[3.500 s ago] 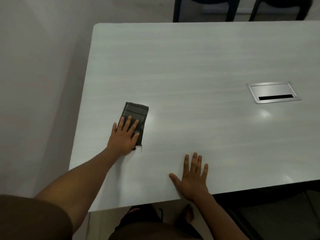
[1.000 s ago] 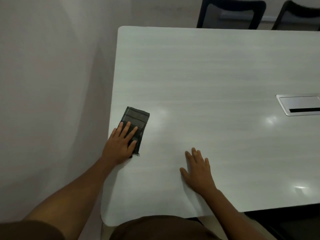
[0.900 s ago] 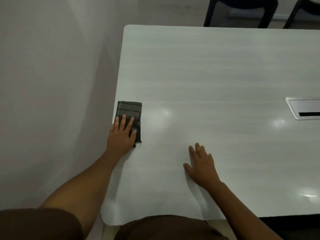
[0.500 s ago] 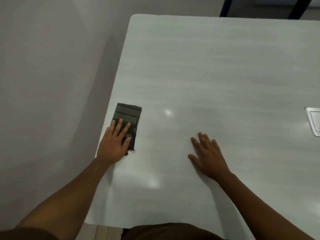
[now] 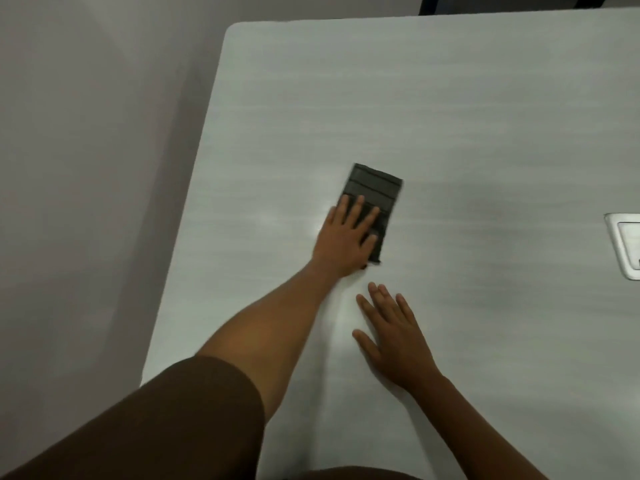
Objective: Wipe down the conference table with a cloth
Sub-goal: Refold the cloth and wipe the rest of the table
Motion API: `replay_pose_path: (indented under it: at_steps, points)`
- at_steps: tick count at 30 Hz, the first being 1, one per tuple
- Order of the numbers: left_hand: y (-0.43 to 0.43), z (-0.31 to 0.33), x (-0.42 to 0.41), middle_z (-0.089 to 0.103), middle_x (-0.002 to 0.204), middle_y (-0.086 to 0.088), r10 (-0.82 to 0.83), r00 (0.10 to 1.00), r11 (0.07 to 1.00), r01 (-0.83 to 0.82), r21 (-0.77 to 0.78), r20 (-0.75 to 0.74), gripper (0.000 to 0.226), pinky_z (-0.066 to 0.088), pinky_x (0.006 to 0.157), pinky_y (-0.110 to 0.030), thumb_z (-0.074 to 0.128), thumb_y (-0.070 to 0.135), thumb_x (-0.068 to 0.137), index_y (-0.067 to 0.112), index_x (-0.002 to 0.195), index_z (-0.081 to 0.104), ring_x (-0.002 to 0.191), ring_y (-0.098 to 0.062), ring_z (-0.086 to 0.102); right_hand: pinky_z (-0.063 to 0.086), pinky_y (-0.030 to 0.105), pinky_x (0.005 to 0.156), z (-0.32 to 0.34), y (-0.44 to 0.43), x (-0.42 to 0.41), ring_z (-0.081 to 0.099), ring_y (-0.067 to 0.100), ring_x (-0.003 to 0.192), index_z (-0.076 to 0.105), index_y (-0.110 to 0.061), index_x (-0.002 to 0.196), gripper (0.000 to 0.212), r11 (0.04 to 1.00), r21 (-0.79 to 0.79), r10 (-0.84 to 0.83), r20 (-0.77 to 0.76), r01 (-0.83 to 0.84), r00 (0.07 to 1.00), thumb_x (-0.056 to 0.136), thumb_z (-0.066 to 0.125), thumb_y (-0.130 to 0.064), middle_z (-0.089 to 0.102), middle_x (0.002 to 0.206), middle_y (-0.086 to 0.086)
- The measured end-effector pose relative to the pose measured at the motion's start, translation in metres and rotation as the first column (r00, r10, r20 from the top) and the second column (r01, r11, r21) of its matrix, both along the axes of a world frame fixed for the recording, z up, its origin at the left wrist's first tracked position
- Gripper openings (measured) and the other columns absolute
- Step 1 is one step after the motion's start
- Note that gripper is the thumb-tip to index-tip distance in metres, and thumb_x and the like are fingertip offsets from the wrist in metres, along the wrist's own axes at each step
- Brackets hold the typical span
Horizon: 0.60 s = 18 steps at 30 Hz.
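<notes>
While my left hand [image 5: 346, 237] presses flat, fingers spread, on the folded dark cloth [image 5: 375, 192] in from the table's [image 5: 450, 98] left edge, gripping nothing, my right hand [image 5: 394, 336] lies open, palm down, on bare tabletop just beside it. A metal hatch [image 5: 627, 244] shows at right.
</notes>
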<state>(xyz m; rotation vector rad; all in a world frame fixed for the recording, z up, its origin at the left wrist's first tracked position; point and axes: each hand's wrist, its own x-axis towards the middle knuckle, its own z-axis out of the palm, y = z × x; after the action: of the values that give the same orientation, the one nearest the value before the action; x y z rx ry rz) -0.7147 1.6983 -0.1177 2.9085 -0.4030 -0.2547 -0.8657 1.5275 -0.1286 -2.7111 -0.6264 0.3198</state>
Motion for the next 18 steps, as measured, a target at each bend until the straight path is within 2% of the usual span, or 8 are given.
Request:
replay_pose_path:
  at_steps: [2, 5, 8, 12, 16, 18]
  points:
    - [-0.014, 0.001, 0.003, 0.009, 0.165, -0.005, -0.129, 0.991, 0.991, 0.130, 0.035, -0.032, 0.066, 0.006, 0.122, -0.046, 0.011, 0.055, 0.094, 0.031, 0.155, 0.019, 0.152, -0.030, 0.000, 0.006, 0.038, 0.123, 0.000, -0.001, 0.001, 0.008, 0.016, 0.153, 0.028, -0.022, 0.154, 0.063, 1.000, -0.002, -0.004, -0.008, 0.004, 1.000, 0.101, 0.033, -0.054, 0.018, 0.164, 0.004]
    - [0.020, -0.002, 0.003, 0.015, 0.164, -0.004, -0.135, 0.991, 0.991, 0.135, 0.018, 0.009, 0.063, 0.014, 0.121, -0.049, 0.020, 0.055, 0.097, 0.031, 0.154, 0.027, 0.152, -0.028, 0.006, 0.010, 0.039, 0.123, 0.000, 0.000, -0.001, 0.014, 0.018, 0.152, 0.034, -0.021, 0.153, 0.061, 0.998, 0.049, -0.038, 0.007, 0.038, 0.999, 0.100, 0.039, -0.050, 0.022, 0.163, 0.005]
    - [0.090, -0.005, -0.018, 0.021, 0.162, -0.007, 0.129, 0.992, 0.992, -0.129, -0.007, -0.003, 0.062, 0.022, 0.117, -0.053, 0.026, 0.054, 0.096, 0.028, 0.153, 0.032, 0.150, -0.033, 0.014, 0.014, 0.041, 0.122, -0.001, 0.002, -0.003, 0.019, 0.020, 0.151, 0.040, -0.019, 0.150, 0.060, 0.990, 0.115, -0.081, 0.037, 0.076, 0.996, 0.097, 0.044, -0.046, 0.026, 0.162, 0.006]
    - [0.171, -0.003, -0.105, 0.012, 0.164, -0.010, 0.466, 0.885, 0.884, -0.465, 0.040, -0.017, 0.065, 0.019, 0.119, -0.054, 0.019, 0.054, 0.097, 0.027, 0.156, 0.022, 0.151, -0.035, 0.007, 0.011, 0.041, 0.123, -0.005, 0.002, -0.004, 0.020, 0.020, 0.151, 0.043, -0.018, 0.148, 0.059, 0.981, 0.166, -0.110, 0.067, 0.098, 0.992, 0.096, 0.046, -0.044, 0.027, 0.161, 0.006]
    - [0.161, 0.001, -0.233, 0.011, 0.164, -0.012, 0.623, 0.782, 0.782, -0.623, 0.008, 0.003, 0.062, 0.019, 0.118, -0.056, 0.023, 0.047, 0.100, 0.021, 0.156, 0.022, 0.151, -0.036, 0.006, 0.015, 0.045, 0.123, -0.008, 0.004, -0.008, 0.021, 0.022, 0.151, 0.043, -0.016, 0.148, 0.058, 0.982, 0.168, -0.107, 0.110, 0.088, 0.988, 0.096, 0.047, -0.042, 0.028, 0.160, 0.007]
    - [0.123, 0.001, -0.285, 0.008, 0.165, -0.012, 0.633, 0.774, 0.774, -0.633, 0.015, -0.007, 0.061, 0.017, 0.120, -0.054, 0.026, 0.045, 0.101, 0.021, 0.156, 0.021, 0.151, -0.034, 0.003, 0.015, 0.046, 0.123, -0.008, 0.005, -0.009, 0.019, 0.021, 0.151, 0.042, -0.016, 0.149, 0.058, 0.984, 0.160, -0.098, 0.112, 0.079, 0.989, 0.097, 0.047, -0.040, 0.029, 0.160, 0.008]
